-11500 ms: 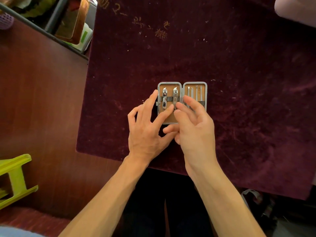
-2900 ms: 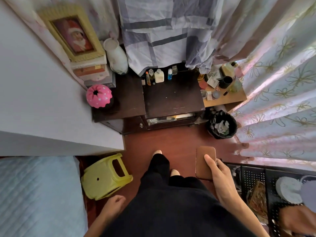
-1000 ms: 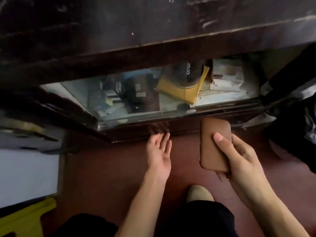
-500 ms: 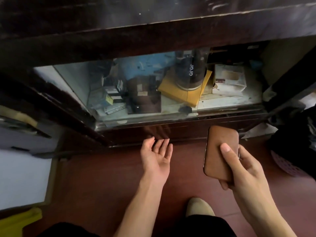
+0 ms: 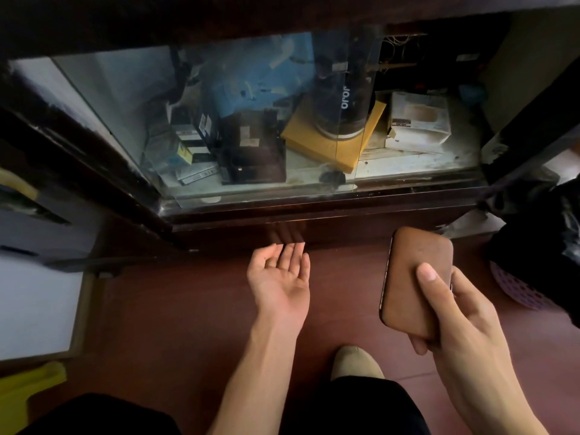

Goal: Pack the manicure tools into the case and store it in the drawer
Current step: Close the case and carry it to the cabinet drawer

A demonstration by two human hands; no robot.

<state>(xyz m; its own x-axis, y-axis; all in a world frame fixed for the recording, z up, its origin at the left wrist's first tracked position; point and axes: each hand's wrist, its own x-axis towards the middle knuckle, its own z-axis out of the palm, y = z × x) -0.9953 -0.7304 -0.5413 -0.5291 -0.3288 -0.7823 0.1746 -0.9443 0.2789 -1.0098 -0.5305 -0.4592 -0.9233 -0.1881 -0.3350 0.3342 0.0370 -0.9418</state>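
While the right hand (image 5: 464,321) grips the closed brown manicure case (image 5: 414,277), thumb laid flat across its upper face and the other fingers curled beneath, the case hangs in the air above the reddish floor (image 5: 188,315), tilted a little, just in front of the dark wooden cabinet (image 5: 345,227) and to the right of its middle. The left hand (image 5: 281,277) is empty, palm turned up, fingers spread loosely apart, with the fingertips (image 5: 296,248) right at the lower front edge of the cabinet; whether they touch the wood or stop just short cannot be told, though their reflection shows in the glossy dark panel above them.

Behind a glass front (image 5: 131,98), the cabinet's compartment holds a clutter of goods: a yellow-brown padded envelope (image 5: 307,142) lies flat near the middle, a dark cylinder with white lettering (image 5: 343,98) stands on it, a white carton (image 5: 419,120) sits to the right, a dark box (image 5: 254,149) to the left of the envelope, and a blue package (image 5: 260,80) leans behind. Smaller labelled packs (image 5: 191,152) crowd the left side. A purple perforated basket (image 5: 518,287) shows at the right edge, near the case-holding hand. A pale shoe toe (image 5: 356,362) pokes out below between the two forearms, and a yellow stool (image 5: 28,390) edge sits at lower left.
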